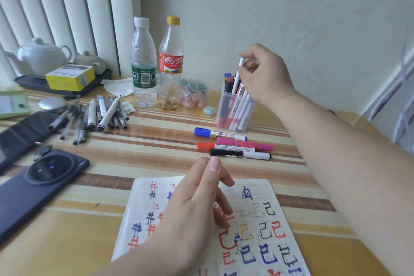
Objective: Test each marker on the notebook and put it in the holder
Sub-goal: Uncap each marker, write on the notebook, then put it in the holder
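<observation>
Over the holder point(235, 110) at far right, the right hand point(264, 76) pinches a white marker point(238, 75) nearly upright, its lower end hidden among others; the left hand point(197, 204) hovers loosely spread above the notebook point(257, 231).

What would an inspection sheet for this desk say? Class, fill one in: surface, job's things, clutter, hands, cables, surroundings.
Surface: striped table, crowded on its left side.
Job's things: open notebook covered in coloured test marks; clear holder upright with several markers inside; between them lie a blue marker, pink marker, red marker and black marker, all capped.
Clutter: loose pens, water bottle, cola bottle, phone, yellow box, teapot.
Hands: right hand pinches a white marker whose lower end is in the holder; left hand open over the notebook.
Cables: nothing seen.
Surroundings: pale wall behind, vertical blinds at left.
</observation>
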A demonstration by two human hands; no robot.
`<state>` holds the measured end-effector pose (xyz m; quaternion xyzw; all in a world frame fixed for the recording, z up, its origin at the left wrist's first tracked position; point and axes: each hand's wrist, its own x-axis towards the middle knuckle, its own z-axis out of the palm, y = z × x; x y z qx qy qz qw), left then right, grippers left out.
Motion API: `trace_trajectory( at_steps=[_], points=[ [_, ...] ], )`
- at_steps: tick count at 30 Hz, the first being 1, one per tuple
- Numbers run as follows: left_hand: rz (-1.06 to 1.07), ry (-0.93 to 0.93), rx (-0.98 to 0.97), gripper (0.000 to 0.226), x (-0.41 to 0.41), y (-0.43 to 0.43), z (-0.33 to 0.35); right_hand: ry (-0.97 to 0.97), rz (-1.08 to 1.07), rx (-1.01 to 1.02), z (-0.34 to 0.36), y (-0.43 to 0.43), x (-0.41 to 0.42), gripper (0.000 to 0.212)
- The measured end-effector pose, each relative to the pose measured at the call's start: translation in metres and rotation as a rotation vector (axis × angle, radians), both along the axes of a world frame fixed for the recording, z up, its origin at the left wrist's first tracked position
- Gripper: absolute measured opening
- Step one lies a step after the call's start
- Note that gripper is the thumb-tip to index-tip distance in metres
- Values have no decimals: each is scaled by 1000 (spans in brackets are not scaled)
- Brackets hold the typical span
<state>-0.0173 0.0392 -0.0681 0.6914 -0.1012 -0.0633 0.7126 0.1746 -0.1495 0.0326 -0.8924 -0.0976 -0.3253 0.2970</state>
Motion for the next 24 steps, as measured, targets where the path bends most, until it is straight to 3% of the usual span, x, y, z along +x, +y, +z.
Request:
trace_trajectory(
  at_steps=[3,8,16,21,24],
  points=[
    [-11,-1,17,63,-1,1,0,39,-38,-69,-9,-1,5,12],
    [-19,3,48,57,-2,2,2,25,-47,-128,-10,-3,0,23],
    [-47,8,47,59,-3,2,4,132,-122,25,2,4,9,14],
    [-48,13,40,60,-3,2,2,76,-86,-291,-9,1,6,13],
    [-43,14,45,60,-3,2,4,25,-30,-332,-24,-7,0,15]
  ],
)
